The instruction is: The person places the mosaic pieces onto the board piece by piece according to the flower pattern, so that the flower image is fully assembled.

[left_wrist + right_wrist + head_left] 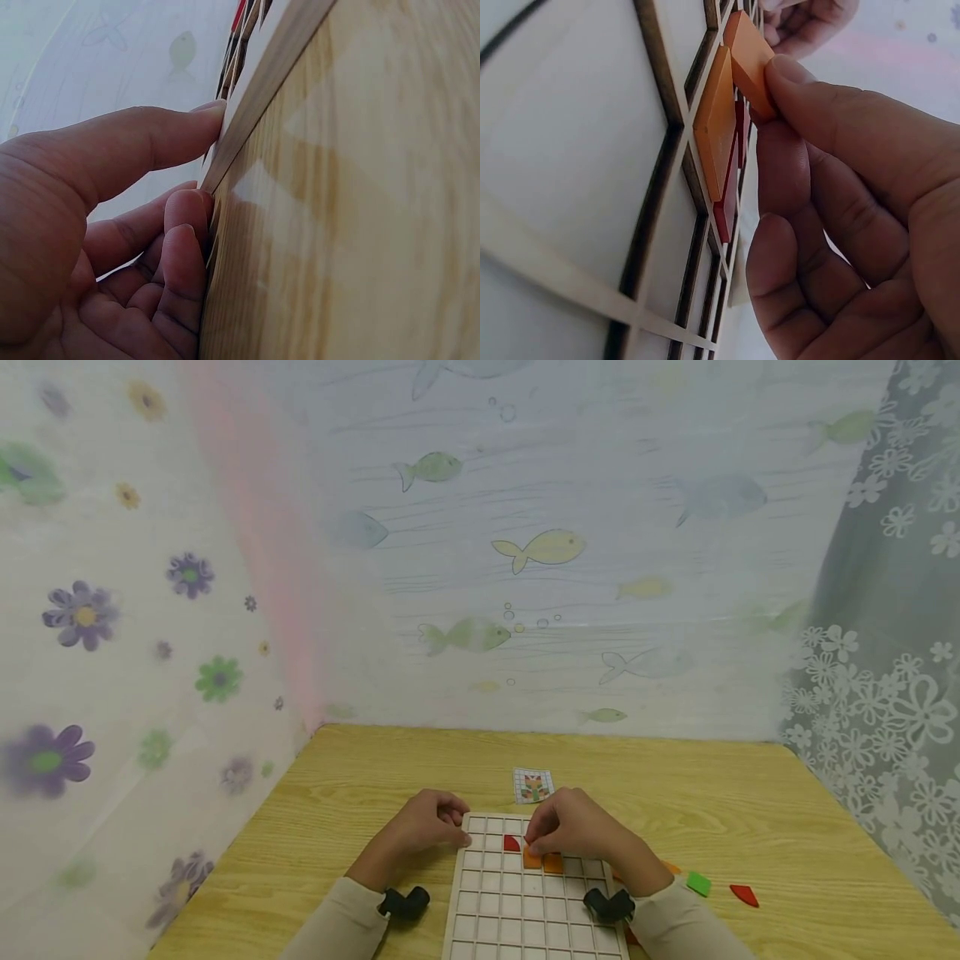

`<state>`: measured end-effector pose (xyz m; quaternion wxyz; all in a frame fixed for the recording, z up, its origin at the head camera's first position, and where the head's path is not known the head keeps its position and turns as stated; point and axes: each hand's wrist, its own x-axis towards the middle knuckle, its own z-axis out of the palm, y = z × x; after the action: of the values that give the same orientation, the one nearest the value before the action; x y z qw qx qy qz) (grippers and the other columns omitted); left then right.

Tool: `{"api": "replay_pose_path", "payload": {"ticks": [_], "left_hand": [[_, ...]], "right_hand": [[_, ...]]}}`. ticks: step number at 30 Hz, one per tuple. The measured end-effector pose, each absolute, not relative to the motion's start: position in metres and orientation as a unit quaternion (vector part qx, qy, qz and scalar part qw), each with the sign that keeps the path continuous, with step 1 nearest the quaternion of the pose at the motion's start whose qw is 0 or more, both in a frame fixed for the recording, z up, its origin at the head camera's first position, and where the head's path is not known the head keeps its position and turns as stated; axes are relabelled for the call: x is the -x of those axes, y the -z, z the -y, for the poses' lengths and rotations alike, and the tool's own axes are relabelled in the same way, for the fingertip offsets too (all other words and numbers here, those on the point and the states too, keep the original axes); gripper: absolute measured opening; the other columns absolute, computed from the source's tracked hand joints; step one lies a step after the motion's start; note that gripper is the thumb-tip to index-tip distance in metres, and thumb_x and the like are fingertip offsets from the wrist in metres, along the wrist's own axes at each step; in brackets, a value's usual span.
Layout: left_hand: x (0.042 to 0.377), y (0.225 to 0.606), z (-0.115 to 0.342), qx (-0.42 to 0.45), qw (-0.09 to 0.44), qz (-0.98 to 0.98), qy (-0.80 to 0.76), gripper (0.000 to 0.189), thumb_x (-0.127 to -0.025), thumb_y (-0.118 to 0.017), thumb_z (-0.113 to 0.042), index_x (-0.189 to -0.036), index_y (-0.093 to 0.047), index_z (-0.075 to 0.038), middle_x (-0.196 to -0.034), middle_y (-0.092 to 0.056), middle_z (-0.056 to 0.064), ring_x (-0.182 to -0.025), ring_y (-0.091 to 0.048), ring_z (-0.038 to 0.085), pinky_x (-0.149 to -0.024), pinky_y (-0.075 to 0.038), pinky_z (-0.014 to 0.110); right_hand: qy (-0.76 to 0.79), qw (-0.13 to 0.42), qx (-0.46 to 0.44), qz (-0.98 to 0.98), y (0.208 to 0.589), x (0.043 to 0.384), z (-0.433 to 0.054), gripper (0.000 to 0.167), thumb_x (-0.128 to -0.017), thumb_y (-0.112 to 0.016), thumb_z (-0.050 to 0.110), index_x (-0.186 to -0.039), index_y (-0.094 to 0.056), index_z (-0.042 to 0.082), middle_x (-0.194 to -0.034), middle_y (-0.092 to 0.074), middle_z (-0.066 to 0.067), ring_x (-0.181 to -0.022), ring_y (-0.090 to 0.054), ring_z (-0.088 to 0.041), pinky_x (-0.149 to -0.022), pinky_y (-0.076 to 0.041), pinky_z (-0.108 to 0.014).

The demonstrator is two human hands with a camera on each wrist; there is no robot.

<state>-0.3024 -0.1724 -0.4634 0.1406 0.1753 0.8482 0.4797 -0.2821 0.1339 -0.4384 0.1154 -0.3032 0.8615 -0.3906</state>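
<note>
Pinching a thin orange square tile (751, 61) between thumb and forefinger, the right hand (576, 823) holds it tilted over the wooden grid board (512, 931). The thumb and forefinger are closed to the tile's thickness; the remaining fingers are bent. The tile is directly beside a second orange square tile (552, 862), and a red quarter-circle tile (512, 843) lies near it in the grid. The left hand (426, 821) grips the board's far left corner, thumb on the rim, other fingers curled at the edge.

Caution: releasing the tile while tilted may leave one edge resting on a divider. Contact with the neighboring tile could dislodge it. If the left hand's hold slackens, downward pressure may shift the board. The right forearm hangs over loose pieces beside the board, including a green tile (698, 883); lowering it could scatter them.
</note>
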Motion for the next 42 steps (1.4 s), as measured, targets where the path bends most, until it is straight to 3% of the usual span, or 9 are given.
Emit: {"api": "replay_pose_path", "payload": {"ticks": [19, 26, 42], "left_hand": [[0.3020, 0.4644, 0.1713, -0.165, 0.132, -0.859, -0.466, 0.040, -0.080, -0.090, -0.018, -0.114, -0.071, -0.007, -0.095, -0.064, 0.004, -0.084, -0.058, 0.019, -0.074, -0.050, 0.032], [0.3000, 0.4642, 0.1720, -0.174, 0.150, -0.839, -0.493, 0.041, -0.084, -0.086, -0.013, -0.120, -0.069, -0.002, -0.098, -0.064, 0.008, -0.085, -0.059, 0.021, -0.074, -0.052, 0.034], [0.3021, 0.4628, 0.1734, -0.178, 0.141, -0.849, -0.476, 0.043, -0.084, -0.086, -0.014, -0.122, -0.069, -0.003, -0.099, -0.064, 0.005, -0.088, -0.059, 0.020, -0.077, -0.051, 0.034]], "right_hand": [[0.391, 0.128, 0.293, -0.863, 0.4400, 0.2802, -0.1320, 0.004, -0.087, -0.085, 0.017, -0.086, -0.081, 0.017, -0.081, -0.077, 0.006, -0.074, -0.071, -0.011, -0.068, -0.056, -0.027], [0.395, 0.132, 0.297, -0.859, 0.4398, 0.2794, -0.1325, 0.004, -0.086, -0.085, 0.016, -0.087, -0.081, 0.017, -0.082, -0.078, 0.005, -0.075, -0.073, -0.012, -0.069, -0.057, -0.027], [0.386, 0.126, 0.297, -0.864, 0.4394, 0.2813, -0.1308, 0.006, -0.085, -0.087, 0.016, -0.086, -0.081, 0.018, -0.081, -0.078, 0.006, -0.073, -0.072, -0.009, -0.068, -0.057, -0.026]]}}
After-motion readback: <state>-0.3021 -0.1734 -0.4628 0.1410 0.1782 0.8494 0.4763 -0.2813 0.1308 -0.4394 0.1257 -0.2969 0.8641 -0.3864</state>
